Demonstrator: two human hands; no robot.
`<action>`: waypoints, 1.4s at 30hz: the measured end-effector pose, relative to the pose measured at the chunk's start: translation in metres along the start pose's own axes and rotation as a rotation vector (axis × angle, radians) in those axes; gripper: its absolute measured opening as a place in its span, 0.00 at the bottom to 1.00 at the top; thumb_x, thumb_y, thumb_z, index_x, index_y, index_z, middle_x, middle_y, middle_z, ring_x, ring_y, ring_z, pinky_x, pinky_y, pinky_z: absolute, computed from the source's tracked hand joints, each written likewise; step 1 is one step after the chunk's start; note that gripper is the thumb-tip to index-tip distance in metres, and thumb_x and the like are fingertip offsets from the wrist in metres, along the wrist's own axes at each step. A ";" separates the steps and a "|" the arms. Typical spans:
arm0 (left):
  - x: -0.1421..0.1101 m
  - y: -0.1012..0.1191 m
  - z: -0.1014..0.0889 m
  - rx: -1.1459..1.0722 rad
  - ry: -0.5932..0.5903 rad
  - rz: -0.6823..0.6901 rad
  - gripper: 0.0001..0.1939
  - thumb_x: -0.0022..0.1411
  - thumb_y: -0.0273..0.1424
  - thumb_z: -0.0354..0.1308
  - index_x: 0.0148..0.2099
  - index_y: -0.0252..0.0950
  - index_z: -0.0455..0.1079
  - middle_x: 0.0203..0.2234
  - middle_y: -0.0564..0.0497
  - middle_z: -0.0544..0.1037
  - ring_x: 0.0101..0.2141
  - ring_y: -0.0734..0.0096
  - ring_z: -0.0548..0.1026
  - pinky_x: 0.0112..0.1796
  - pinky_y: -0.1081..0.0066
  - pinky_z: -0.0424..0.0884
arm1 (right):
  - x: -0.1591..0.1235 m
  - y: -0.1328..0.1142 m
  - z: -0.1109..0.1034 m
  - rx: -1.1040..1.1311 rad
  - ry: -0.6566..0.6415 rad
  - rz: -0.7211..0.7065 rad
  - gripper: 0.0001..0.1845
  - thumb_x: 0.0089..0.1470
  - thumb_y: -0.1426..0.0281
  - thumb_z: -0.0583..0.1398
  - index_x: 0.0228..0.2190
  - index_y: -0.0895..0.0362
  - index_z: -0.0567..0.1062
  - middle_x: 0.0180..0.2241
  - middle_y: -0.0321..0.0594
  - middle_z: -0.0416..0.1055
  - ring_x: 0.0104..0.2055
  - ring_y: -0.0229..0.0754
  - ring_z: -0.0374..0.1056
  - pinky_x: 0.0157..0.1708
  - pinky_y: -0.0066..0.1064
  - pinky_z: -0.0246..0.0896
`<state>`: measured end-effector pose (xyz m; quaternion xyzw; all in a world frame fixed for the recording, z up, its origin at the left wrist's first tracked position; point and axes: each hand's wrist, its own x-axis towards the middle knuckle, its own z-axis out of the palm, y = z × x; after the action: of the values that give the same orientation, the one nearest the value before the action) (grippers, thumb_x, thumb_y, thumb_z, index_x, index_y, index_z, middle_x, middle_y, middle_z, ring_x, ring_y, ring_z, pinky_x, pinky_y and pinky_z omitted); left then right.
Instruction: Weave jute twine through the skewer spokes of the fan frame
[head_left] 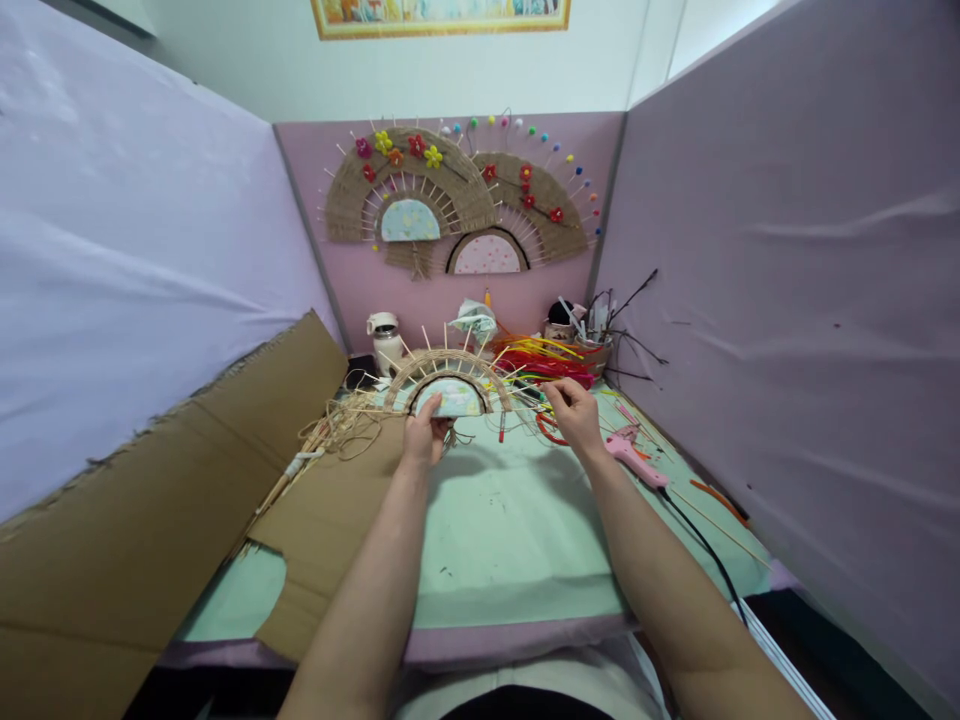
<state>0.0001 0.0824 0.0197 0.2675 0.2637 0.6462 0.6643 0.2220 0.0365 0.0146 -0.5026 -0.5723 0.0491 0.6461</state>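
Observation:
A small half-round fan (450, 398) hangs above the table, with sticks fanning out, a light-blue patterned centre with a dark edge, and a band of brown twine (411, 372) woven round the sticks. My left hand (426, 435) grips it from below, thumb over the front of the centre. To the right of the fan, my right hand (574, 410) is closed in a pinch; a thin pale strand, seemingly twine, runs between its fingertips and the fan's right end. The fingertips are small in view, so the strand's end is hidden.
Brown cardboard (330, 520) covers the left, beside loose twine and sticks (352, 420). A pink glue gun (636, 460) with black cord lies right of my right hand. Behind stand a white bottle (386, 345), coloured pipe cleaners (536, 360) and twigs (634, 300). Finished fans (450, 150) hang behind.

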 end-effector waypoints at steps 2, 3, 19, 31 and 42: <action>0.001 0.001 -0.001 -0.031 -0.004 -0.016 0.07 0.48 0.25 0.62 0.33 0.31 0.70 0.24 0.51 0.78 0.24 0.76 0.75 0.24 0.79 0.69 | 0.000 -0.001 -0.001 0.045 -0.029 0.009 0.16 0.53 0.60 0.56 0.26 0.59 0.75 0.26 0.39 0.68 0.30 0.39 0.63 0.33 0.30 0.56; 0.001 0.001 -0.001 -0.046 -0.007 -0.028 0.07 0.49 0.25 0.61 0.33 0.32 0.70 0.25 0.51 0.78 0.24 0.76 0.75 0.24 0.79 0.69 | 0.000 0.000 -0.001 0.078 -0.036 0.025 0.17 0.54 0.60 0.55 0.27 0.59 0.76 0.26 0.39 0.68 0.30 0.39 0.63 0.33 0.30 0.56; 0.003 -0.005 0.001 -0.134 0.085 -0.004 0.04 0.54 0.25 0.59 0.34 0.33 0.71 0.28 0.51 0.78 0.26 0.76 0.76 0.28 0.77 0.71 | -0.019 -0.002 0.025 0.148 -0.309 0.112 0.14 0.50 0.59 0.59 0.31 0.57 0.78 0.31 0.41 0.73 0.31 0.40 0.65 0.29 0.30 0.57; 0.006 -0.009 -0.005 0.170 0.120 0.005 0.09 0.44 0.26 0.65 0.31 0.30 0.71 0.22 0.51 0.77 0.22 0.74 0.73 0.24 0.76 0.69 | -0.013 0.008 0.019 -0.211 -0.326 -0.166 0.08 0.52 0.67 0.58 0.26 0.56 0.75 0.28 0.42 0.71 0.33 0.42 0.64 0.35 0.33 0.57; 0.008 -0.001 -0.009 0.132 0.049 -0.106 0.07 0.48 0.26 0.61 0.32 0.32 0.69 0.21 0.52 0.76 0.20 0.76 0.72 0.23 0.77 0.70 | -0.003 0.009 0.000 0.090 -0.557 0.461 0.18 0.41 0.56 0.63 0.22 0.60 0.75 0.14 0.32 0.62 0.15 0.29 0.48 0.16 0.25 0.40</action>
<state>-0.0055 0.0900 0.0127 0.2803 0.3356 0.5978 0.6719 0.2261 0.0393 0.0062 -0.5570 -0.5952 0.3537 0.4588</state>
